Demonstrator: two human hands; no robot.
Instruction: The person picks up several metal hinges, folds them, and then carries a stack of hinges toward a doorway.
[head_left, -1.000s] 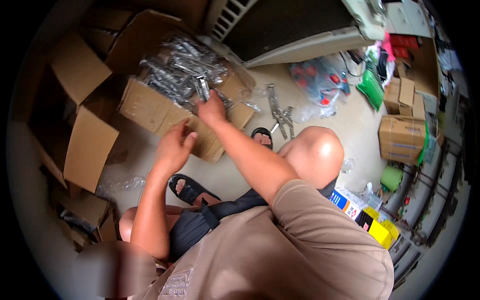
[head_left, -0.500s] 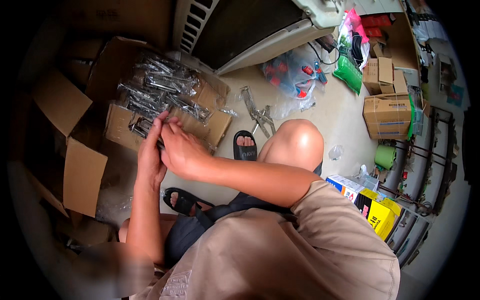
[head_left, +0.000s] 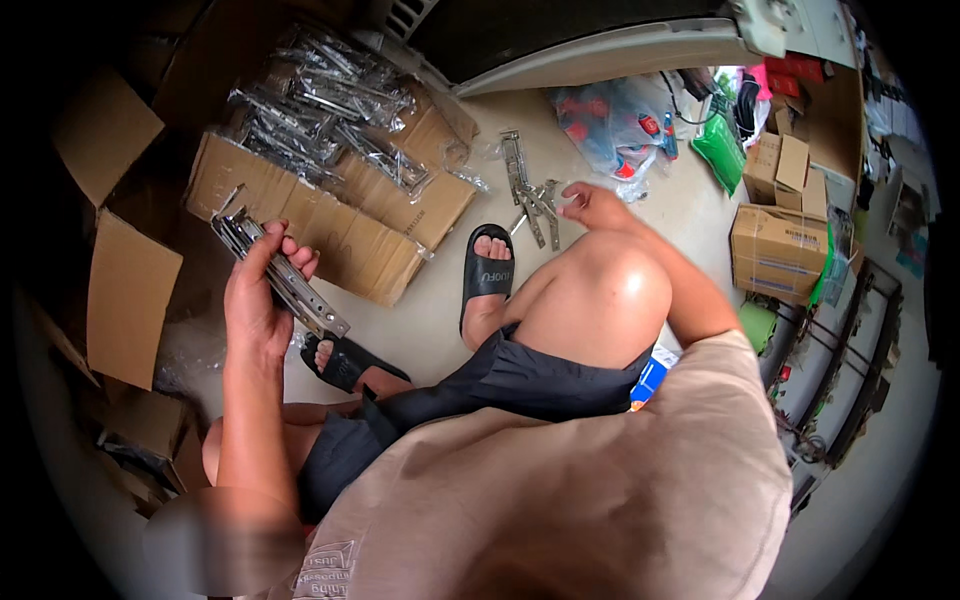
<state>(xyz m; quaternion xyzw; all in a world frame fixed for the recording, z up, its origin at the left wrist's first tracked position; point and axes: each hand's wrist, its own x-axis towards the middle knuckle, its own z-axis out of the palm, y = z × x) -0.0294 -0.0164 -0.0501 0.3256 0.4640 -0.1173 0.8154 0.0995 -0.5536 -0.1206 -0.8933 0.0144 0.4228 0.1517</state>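
My left hand (head_left: 262,285) is wrapped round a silver metal hinge bracket (head_left: 285,285), long and narrow with holes along it. It is held tilted above the cardboard's near edge. My right hand (head_left: 597,207) is past my raised knee, fingers apart and nothing seen in them. Its fingertips are beside loose metal brackets (head_left: 530,195) lying crossed on the floor; whether they touch cannot be told. Several brackets in clear plastic sleeves (head_left: 320,100) lie heaped on a flattened cardboard sheet (head_left: 340,225) at the far left.
Open cardboard boxes (head_left: 125,300) stand at the left. A bag of red and blue items (head_left: 610,130) lies at the back, near a green package (head_left: 718,150). Strapped cartons (head_left: 780,250) and a metal rack (head_left: 840,370) are at the right. My sandalled foot (head_left: 488,270) is near the loose brackets.
My hands, together over the cardboard before, have parted. The left has drawn back with the hinge bracket; the right has swung right to the loose brackets. The view has shifted too.
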